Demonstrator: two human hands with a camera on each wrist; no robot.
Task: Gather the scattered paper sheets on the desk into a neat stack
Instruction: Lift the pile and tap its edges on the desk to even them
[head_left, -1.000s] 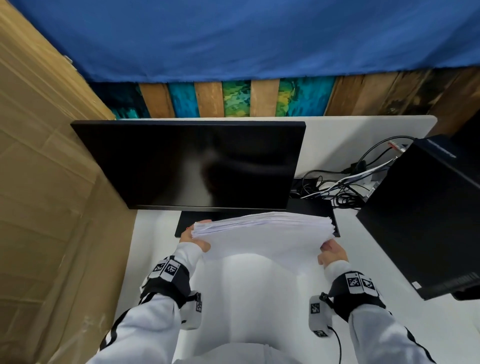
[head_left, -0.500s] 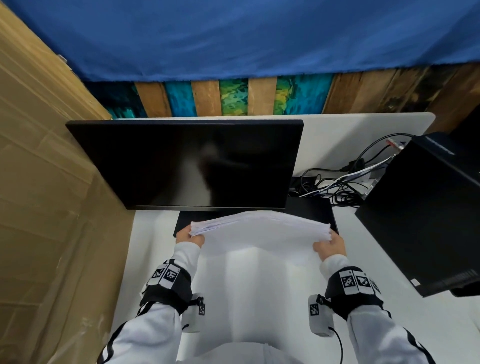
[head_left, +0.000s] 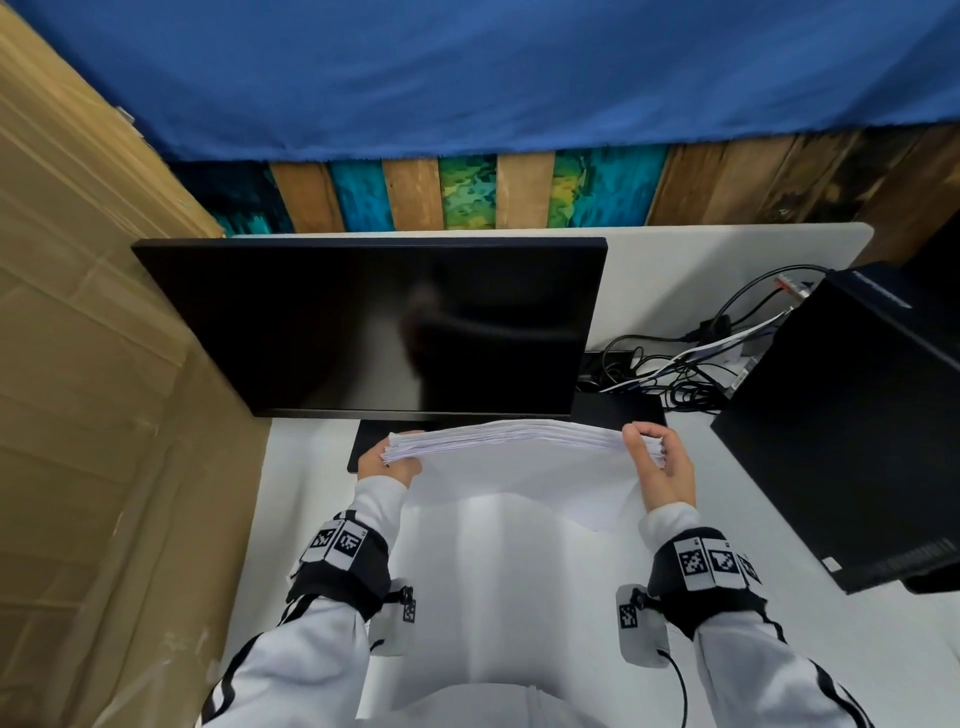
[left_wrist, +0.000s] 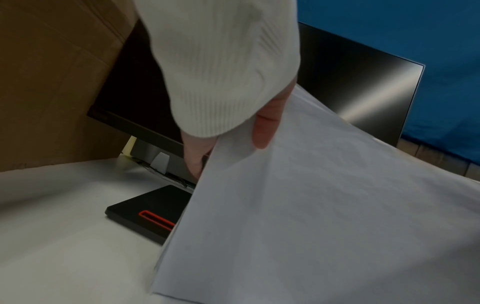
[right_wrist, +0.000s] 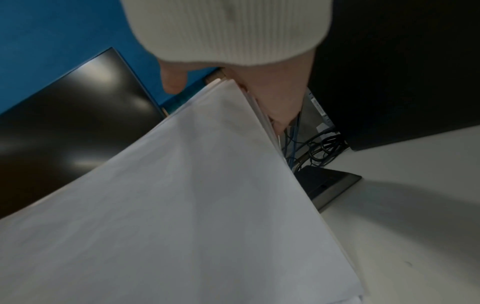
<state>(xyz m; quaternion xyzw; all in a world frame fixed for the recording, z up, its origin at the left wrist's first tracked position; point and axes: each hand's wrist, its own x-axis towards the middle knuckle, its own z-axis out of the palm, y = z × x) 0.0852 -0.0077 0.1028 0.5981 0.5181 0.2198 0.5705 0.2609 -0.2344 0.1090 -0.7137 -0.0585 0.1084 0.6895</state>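
Monitor (head_left: 374, 327): black, screen dark, just beyond both hands.
Monitor base (left_wrist: 145, 211): flat black plate with a red slot, on the bench under and past the left hand.
Computer tower (head_left: 852, 441): black, to the right of the right hand.
Cables (head_left: 675, 374): a dark tangle beyond the right hand, between monitor and tower.
Cardboard panel (head_left: 93, 415): brown, upright, well to the left of the left hand.
Blue cloth (head_left: 467, 73): hangs far beyond the hands, above painted wooden planks (head_left: 467, 192).

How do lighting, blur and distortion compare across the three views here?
Head view: bright and sharp, wide-angle bending at the edges, with a dim reflection on the monitor. Left wrist view: darker, soft, the paper stack filling the frame below the left hand. Right wrist view: dim, the right hand blurred, glare streaks on the screen.
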